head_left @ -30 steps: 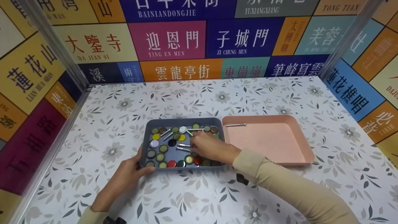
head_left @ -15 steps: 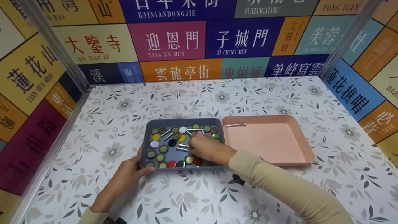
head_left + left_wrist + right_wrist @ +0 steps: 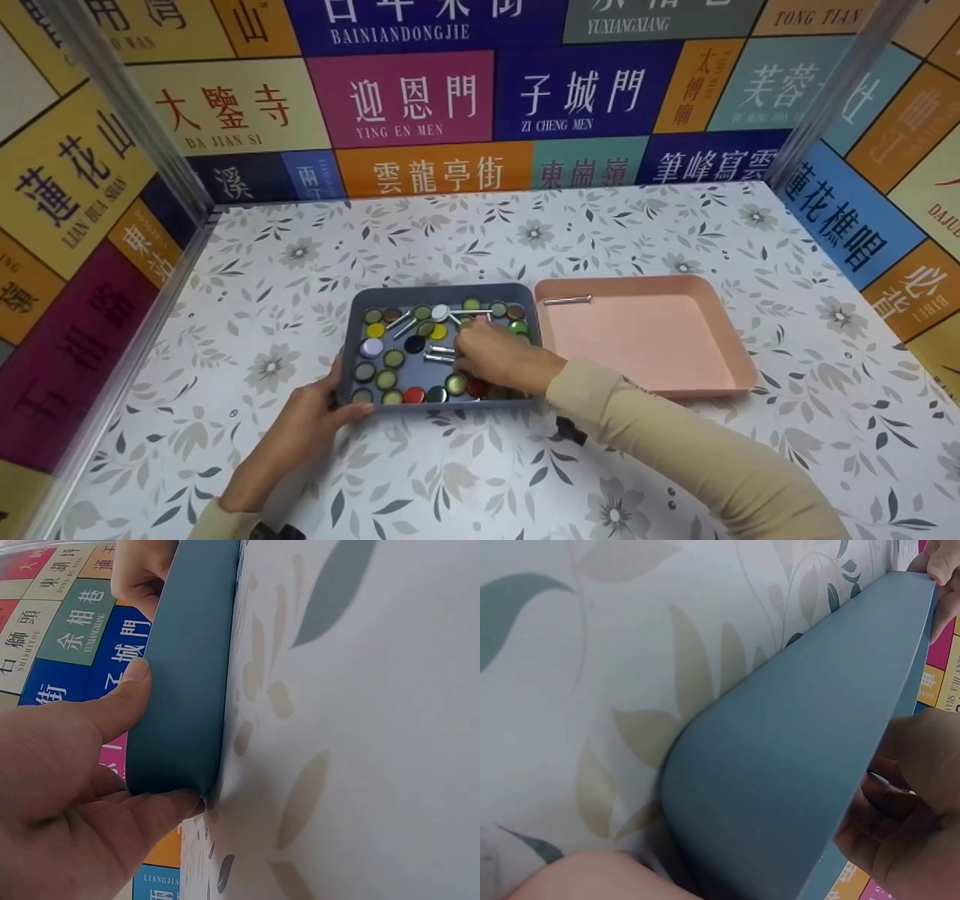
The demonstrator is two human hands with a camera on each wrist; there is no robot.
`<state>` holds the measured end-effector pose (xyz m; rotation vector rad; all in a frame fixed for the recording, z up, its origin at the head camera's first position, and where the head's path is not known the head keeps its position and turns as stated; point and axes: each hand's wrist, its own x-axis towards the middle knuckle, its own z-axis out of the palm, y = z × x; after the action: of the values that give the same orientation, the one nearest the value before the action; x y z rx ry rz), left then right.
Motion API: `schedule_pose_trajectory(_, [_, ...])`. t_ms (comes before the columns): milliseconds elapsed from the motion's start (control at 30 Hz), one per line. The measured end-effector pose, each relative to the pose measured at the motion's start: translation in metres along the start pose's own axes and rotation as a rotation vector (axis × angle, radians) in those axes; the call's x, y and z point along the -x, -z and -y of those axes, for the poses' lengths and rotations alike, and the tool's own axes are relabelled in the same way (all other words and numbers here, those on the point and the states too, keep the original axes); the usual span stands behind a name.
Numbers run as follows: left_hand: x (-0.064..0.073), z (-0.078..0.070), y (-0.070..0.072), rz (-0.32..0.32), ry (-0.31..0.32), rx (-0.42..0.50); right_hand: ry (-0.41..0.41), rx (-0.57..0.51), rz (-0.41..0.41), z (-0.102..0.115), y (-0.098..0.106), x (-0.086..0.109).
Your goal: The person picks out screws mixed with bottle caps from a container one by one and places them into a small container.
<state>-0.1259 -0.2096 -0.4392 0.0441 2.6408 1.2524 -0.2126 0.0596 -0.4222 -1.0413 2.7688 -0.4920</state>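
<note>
A blue-grey tray (image 3: 442, 406) holds several bottle caps (image 3: 386, 379) and silver metal pins (image 3: 441, 354), which look like headed bolts. At its front left corner my left hand (image 3: 319, 405) grips the wall; in the left wrist view the thumb (image 3: 136, 675) lies on the rim, with fingers against the outer side. My right hand (image 3: 499, 356) reaches down inside the tray's right half, among pins and caps. Its fingers are bent, as the right wrist view shows too, but the tray wall and hand hide the fingertips, so whatever they touch is unclear.
Close against the grey tray's right side stands a pink tray (image 3: 637, 345). One silver pin (image 3: 568, 300) lies near its upper left corner. Both trays are on a floral tabletop (image 3: 450, 240), with panels of printed characters (image 3: 401, 97) behind and at the sides.
My right hand and forearm have shifted slightly left within the grey tray. The left hand keeps its grip, and the pin in the pink tray has not moved.
</note>
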Motion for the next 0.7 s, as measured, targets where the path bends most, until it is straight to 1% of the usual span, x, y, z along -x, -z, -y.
schedule_pose_trajectory(133, [-0.0002, 0.0005, 0.0003, 0.004, -0.003, 0.005, -0.029, -0.011, 0.012, 0.0003, -0.001, -0.0006])
schedule_pose_trajectory(300, [-0.001, 0.0009, 0.0008, 0.009, 0.0, 0.009, -0.019, -0.007, 0.011, 0.0, -0.0006, -0.001])
schedule_pose_trajectory(467, [-0.0012, 0.0012, 0.0004, 0.009, -0.003, 0.002, 0.017, 0.014, -0.001, -0.0012, -0.0001, -0.0005])
schedule_pose_trajectory(700, [0.0016, 0.0012, 0.0002, 0.005, -0.009, -0.015, 0.116, 0.107, -0.094, -0.0044, -0.0013, 0.0011])
